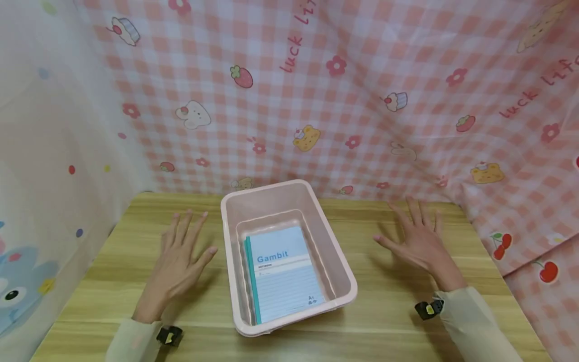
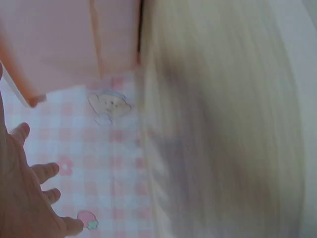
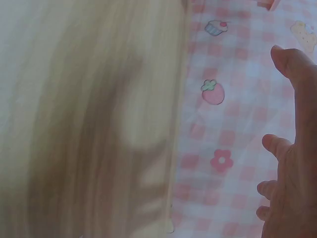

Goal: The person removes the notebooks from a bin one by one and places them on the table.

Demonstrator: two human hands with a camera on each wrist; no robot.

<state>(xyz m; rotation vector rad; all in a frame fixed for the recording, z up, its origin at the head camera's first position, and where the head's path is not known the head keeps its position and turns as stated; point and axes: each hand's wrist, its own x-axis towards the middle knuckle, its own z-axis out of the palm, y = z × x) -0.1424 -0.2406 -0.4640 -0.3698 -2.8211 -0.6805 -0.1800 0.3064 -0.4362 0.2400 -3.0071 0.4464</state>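
Observation:
A pale pink plastic basin (image 1: 332,239) stands on the table between my two hands. Inside it lies a light blue notebook (image 1: 285,286) with a teal spine and "Gambit" on its cover, face up on the bottom. My left hand (image 1: 181,261) hovers over the wood to the left of the basin, fingers spread and holding nothing. On the other side, farther from the basin, my right hand (image 1: 420,241) is spread the same way with nothing in it. In the left wrist view the side of the basin (image 2: 59,44) shows above the fingers.
The wood-grain table (image 1: 375,327) reaches back to a pink checked cloth (image 1: 271,110) hanging behind it. A white printed cloth (image 1: 59,166) hangs along the left side. Each wrist wears a small black camera, such as the right wrist's camera (image 1: 428,309).

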